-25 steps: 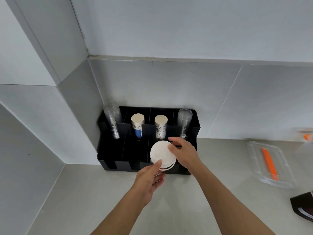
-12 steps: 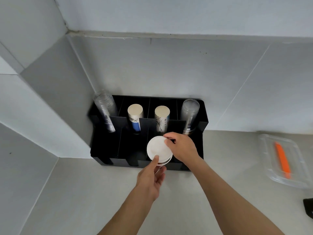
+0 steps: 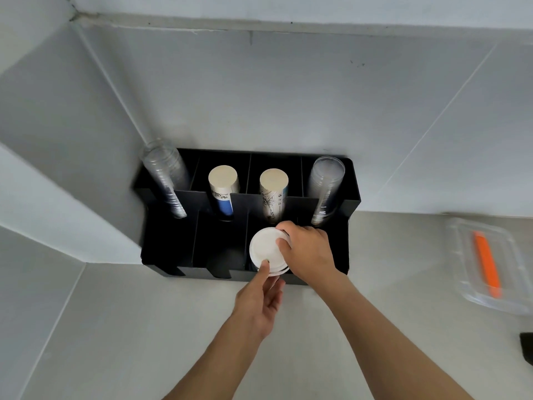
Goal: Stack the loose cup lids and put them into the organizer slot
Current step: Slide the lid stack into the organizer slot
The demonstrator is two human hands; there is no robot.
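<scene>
A stack of white cup lids (image 3: 264, 249) sits tilted in the third front slot of the black organizer (image 3: 173, 243), its flat top facing me. My right hand (image 3: 308, 252) grips the stack's right and top edge with thumb and fingers. My left hand (image 3: 264, 295) is below it, thumb pressed on the lower rim and fingers under the stack at the slot's front cutout. The lower lids are hidden by the slot wall and my hands.
The organizer's back row holds two stacks of clear plastic cups (image 3: 165, 183) (image 3: 324, 189) and two stacks of paper cups (image 3: 222, 192) (image 3: 272, 194). A clear lidded box (image 3: 490, 267) with an orange tool lies on the counter at right. A dark object (image 3: 526, 350) sits at the right edge.
The lid stack has gone lower into the third front slot with both hands following it. The view has tilted down and moved closer to the organizer.
</scene>
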